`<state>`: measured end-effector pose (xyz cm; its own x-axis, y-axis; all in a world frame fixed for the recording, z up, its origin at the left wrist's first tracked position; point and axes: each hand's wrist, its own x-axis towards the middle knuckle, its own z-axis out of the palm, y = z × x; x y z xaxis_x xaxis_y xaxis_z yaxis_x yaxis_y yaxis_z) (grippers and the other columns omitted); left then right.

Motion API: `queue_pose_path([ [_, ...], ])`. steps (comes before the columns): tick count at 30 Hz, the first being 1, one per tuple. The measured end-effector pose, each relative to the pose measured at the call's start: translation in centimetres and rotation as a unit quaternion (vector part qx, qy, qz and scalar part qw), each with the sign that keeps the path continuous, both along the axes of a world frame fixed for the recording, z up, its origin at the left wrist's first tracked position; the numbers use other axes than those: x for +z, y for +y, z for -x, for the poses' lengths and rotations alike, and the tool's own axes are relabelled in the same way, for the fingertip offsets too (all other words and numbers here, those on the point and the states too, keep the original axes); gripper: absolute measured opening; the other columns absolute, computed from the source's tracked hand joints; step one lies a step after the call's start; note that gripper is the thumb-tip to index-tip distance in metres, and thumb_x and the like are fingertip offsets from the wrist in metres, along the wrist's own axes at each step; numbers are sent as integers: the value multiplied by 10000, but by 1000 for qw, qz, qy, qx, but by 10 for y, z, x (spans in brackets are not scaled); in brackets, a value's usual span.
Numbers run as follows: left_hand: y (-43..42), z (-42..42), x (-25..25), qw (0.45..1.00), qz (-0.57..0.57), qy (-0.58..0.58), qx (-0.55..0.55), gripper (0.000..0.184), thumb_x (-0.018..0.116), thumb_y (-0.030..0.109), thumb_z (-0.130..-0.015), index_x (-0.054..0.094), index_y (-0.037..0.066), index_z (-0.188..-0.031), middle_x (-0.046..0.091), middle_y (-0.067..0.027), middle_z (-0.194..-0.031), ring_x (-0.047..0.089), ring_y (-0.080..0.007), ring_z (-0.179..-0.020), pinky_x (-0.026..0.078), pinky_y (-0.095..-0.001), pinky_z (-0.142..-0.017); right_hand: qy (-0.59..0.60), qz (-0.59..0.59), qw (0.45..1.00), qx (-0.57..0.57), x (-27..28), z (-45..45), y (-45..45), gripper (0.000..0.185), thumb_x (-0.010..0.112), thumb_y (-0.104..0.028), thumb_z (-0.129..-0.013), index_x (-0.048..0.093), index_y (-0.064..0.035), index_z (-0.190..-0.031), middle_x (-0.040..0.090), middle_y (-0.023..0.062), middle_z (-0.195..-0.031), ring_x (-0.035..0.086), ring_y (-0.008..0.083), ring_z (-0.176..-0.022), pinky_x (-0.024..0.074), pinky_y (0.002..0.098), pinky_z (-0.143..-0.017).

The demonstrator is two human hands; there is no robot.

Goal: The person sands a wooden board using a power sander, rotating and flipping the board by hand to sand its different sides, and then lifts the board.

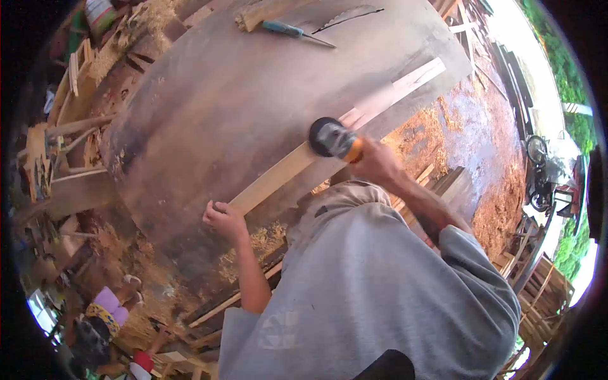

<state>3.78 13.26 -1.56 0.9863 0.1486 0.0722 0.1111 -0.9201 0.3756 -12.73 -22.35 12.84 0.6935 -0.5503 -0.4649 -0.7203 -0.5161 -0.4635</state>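
Observation:
A long, narrow wooden board (278, 178) lies diagonally across the large worn tabletop (209, 114). My left hand (226, 220) is at the board's near-left end, fingers curled and closed on it. My right hand (377, 163) is wrapped round an orange angle grinder (350, 149) with a round dark disc (326, 136), blurred by motion. The disc is over the middle of the board and hides part of it; whether it touches the wood I cannot tell. Past the disc, the far part of the board (405, 85) looks paler and pinkish.
A blue-handled screwdriver (283, 28) lies near the tabletop's far edge, beside a piece of wood (272, 11) and a thin curved blade-like strip (348, 19). Sawdust (500, 209) and scrap timber cover the ground. Other people (104, 316) are at lower left; a motorcycle (538, 174) stands at right.

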Motion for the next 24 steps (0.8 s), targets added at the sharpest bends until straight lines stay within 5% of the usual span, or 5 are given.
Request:
queue_pose_path([
  [9,16,-10,-54,979,67,-162,-104,215,543,9,-915,688,11,-1073,640,-182,-980,615,-364,-957,497,-483,-819,-45,84,989,-114,-18,28,-75,446,766,-206,-761,679,-60,-1173,746,221,-967,731,397,-954,576,463,-804],
  [16,21,-8,-48,977,132,-121,-120,204,529,46,-927,690,-13,-1038,643,-175,-983,621,-343,-951,508,-469,-848,27,15,999,-7,-20,6,-6,415,751,-252,-792,664,-79,-1158,732,243,-1042,713,436,-978,567,534,-844],
  [19,27,-10,-51,978,103,-128,-125,220,525,62,-924,686,-26,-1044,657,-193,-1009,623,-345,-976,508,-465,-871,43,2,996,-74,16,15,-63,406,747,-242,-797,659,-66,-1152,735,250,-1009,716,435,-974,572,530,-831],
  [23,27,-8,-50,978,90,-128,-139,219,520,66,-925,685,-29,-1033,661,-199,-1022,627,-348,-970,506,-470,-877,30,141,984,-100,-10,64,-185,423,743,-208,-780,675,-52,-1168,738,246,-966,736,394,-954,574,478,-799],
  [24,26,-9,-49,981,97,-114,-122,225,518,66,-925,680,-34,-1045,662,-205,-1028,626,-353,-981,505,-474,-879,-85,117,978,-151,-35,83,-218,381,744,-189,-763,696,-23,-1103,735,239,-920,745,360,-902,571,448,-784],
])
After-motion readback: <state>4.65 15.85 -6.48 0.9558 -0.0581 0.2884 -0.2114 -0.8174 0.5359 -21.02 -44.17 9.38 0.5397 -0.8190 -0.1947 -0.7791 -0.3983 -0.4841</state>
